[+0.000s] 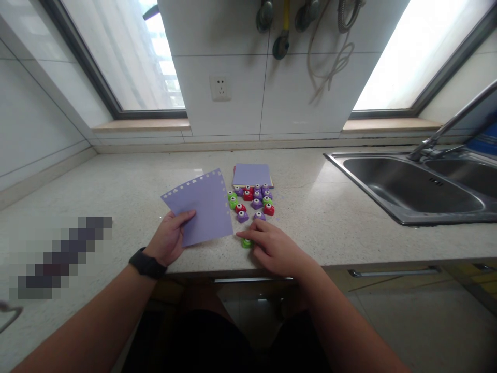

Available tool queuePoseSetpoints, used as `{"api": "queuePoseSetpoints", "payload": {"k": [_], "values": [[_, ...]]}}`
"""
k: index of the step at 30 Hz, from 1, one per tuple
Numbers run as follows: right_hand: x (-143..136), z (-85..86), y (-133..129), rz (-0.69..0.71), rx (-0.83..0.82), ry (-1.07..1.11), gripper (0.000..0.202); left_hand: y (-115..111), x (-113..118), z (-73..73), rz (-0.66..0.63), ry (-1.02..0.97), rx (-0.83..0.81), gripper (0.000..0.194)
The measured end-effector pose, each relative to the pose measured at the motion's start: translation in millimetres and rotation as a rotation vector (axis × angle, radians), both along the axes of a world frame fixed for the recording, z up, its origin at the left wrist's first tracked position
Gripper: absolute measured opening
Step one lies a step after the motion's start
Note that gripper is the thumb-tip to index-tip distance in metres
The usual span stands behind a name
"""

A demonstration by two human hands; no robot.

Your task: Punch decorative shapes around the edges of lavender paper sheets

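A purple paper sheet [207, 210] with small punched shapes along its top and right edges is in my left hand [171, 235], pinched between thumb and fingers at its lower left. My right hand [274, 246] is over a green punch [246, 242] near the counter's front edge, its fingers touching or just above it and partly hiding it. Beyond it lie several small red, green and purple punches [256, 203] with eye-like round tops. Behind them rests a stack of coloured paper [251, 174], purple on top.
The pale counter [310, 207] runs along a tiled wall. On the right is a steel sink [411, 184] with a faucet [435, 142]. A socket [220, 88] and pipe fittings are on the wall. The far-left counter is partly pixelated.
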State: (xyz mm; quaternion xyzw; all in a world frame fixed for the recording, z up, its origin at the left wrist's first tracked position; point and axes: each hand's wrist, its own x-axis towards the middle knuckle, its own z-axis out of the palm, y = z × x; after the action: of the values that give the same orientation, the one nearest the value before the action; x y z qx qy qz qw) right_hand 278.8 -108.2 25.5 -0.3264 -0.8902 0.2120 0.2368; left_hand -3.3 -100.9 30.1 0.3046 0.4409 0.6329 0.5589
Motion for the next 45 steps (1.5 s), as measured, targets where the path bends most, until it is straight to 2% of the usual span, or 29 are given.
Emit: {"api": "queuePoseSetpoints", "payload": {"k": [5, 10, 18, 23, 27, 34, 39, 45], "values": [[0.7, -3.0, -0.7, -0.036, -0.011, 0.075, 0.038, -0.8, -0.3, -3.0, -0.018, 0.009, -0.002, 0.05], [1.0, -4.5, 0.4, -0.049, 0.007, 0.12, 0.03, -0.9, -0.2, -4.7, -0.018, 0.01, 0.009, 0.05], [-2.0, -2.5, -0.1, -0.122, 0.097, -0.007, 0.029, -1.0, -1.8, -8.4, -0.029, 0.025, 0.005, 0.049], [-2.5, -5.6, 1.0, -0.144, 0.105, 0.0, 0.016, -0.4, -2.4, -9.9, -0.045, 0.036, 0.013, 0.05], [1.2, -10.6, 3.6, -0.248, 0.024, 0.134, 0.018, -1.1, -1.5, -9.7, -0.066, 0.046, 0.023, 0.055], [4.1, -19.4, 10.5, -0.502, -0.273, 0.477, 0.031, -3.8, -2.9, -12.9, -0.145, 0.076, 0.061, 0.051], [6.5, -23.7, 17.4, -0.508, -0.384, 0.735, 0.038, -6.4, 0.4, -11.4, -0.113, 0.144, 0.098, 0.056], [12.7, -27.8, 24.4, -0.49, -0.401, 0.826, 0.045, -7.8, 5.1, -7.3, -0.09, 0.131, 0.091, 0.062]]}}
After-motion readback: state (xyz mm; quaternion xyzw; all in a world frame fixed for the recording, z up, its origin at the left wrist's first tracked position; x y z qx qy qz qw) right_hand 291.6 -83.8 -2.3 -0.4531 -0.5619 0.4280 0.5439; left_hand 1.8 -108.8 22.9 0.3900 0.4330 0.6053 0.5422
